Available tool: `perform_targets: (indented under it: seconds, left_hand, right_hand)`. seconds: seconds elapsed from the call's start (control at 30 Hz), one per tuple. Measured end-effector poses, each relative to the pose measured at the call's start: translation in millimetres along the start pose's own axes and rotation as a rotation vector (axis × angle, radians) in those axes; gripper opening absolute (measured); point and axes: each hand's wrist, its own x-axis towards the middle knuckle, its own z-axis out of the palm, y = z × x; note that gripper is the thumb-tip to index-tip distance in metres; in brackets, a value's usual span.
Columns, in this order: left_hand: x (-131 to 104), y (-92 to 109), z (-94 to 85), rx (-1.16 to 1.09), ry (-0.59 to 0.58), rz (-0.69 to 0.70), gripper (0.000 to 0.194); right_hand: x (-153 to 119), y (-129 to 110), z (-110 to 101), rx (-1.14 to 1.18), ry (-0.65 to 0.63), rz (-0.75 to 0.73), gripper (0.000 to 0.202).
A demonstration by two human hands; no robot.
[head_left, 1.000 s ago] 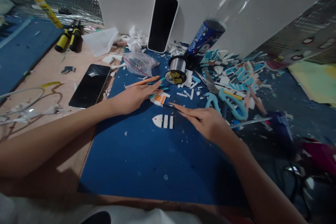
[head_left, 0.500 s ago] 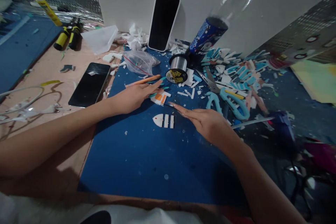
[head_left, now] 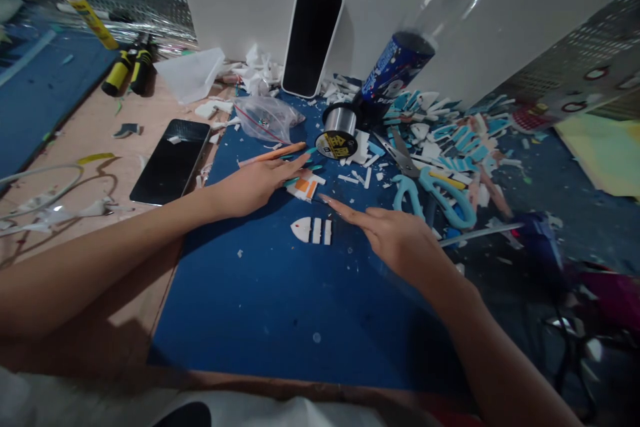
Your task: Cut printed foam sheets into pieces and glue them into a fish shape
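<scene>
A small white piece with orange patches (head_left: 306, 188) lies on the blue mat (head_left: 280, 307). My left hand (head_left: 260, 185) rests flat at its left side, fingers apart, with fingertips at its upper edge. From the right, my right hand (head_left: 385, 227) reaches to the piece's right edge, fingers pressed together around a thin dark tool too small to make out. Just below lie a white pointed piece (head_left: 301, 229) and two white strips (head_left: 322, 231), side by side. An orange pencil-like stick (head_left: 273, 155) lies above my left hand.
Behind the hands stand a wire spool (head_left: 340, 132), a propped phone (head_left: 313, 40) and a bottle (head_left: 397, 70). Blue-handled scissors (head_left: 447, 197) lie among foam scraps at the right. Another phone (head_left: 171, 161) and yellow-black pliers (head_left: 130, 70) are at the left.
My right hand has shifted slightly left and down along the right edge of the orange-patched piece. My left hand has stayed in place.
</scene>
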Motion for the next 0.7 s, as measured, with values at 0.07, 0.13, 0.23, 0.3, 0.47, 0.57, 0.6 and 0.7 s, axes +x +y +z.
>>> perform_targets:
  seconds: [0.07,0.13,0.23,0.3,0.47,0.57,0.6,0.7]
  left_hand:
    - [0,-1,0.7,0.012,0.002,0.0,0.068]
    - [-1,-1,1.3,0.015,-0.01,-0.02,0.068]
    - [-1,0,1.1,0.015,-0.031,-0.051,0.068]
    - [0,1,0.1,0.024,-0.044,-0.062,0.068]
    - [0,2,-3.0,0.035,-0.052,-0.022,0.069]
    - [0,1,-3.1,0.016,-0.05,-0.006,0.068]
    - [0,1,-2.8,0.003,-0.047,-0.009,0.067]
    - [-1,1,-2.7,-0.038,-0.03,-0.016,0.065]
  right_hand:
    - [2,-1,0,-0.013,-0.011,0.005,0.071]
    - [4,-2,0,-0.025,-0.018,0.01,0.071]
    - [7,-4,-1,-0.049,-0.048,0.032,0.072]
    - [9,-4,-2,-0.043,-0.081,0.053,0.073]
    - [5,-3,-9,0.018,-0.087,0.076,0.071]
    - [-1,1,-11,0.022,-0.066,0.089,0.07]
    - [-2,4,-11,0.025,-0.064,0.093,0.069]
    - [-6,14,-9,0.058,-0.072,0.084,0.065]
